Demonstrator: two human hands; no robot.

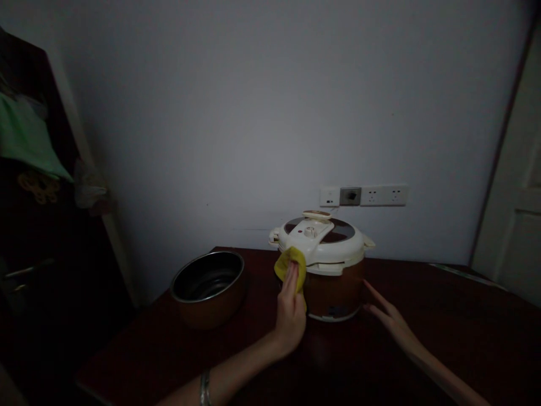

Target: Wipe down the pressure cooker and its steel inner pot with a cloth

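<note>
A pressure cooker (333,287) with a white lid and a brown body stands upright on the dark red table (262,361). My left hand (291,307) presses a yellow cloth (291,262) against the cooker's left front side, just below the lid's rim. The cloth is bunched under the fingers, and part of it hangs beside the hand. At the cooker's lower right side, my right hand (389,316) has its fingers stretched out and apart, with the fingertips at the body. Nothing shows in that hand.
An inner pot (211,316), dark inside and brown outside, stands left of the cooker. Sockets (382,195) sit on the wall behind. A dark door (46,293) with a handle and hanging green cloth (27,135) is at the left.
</note>
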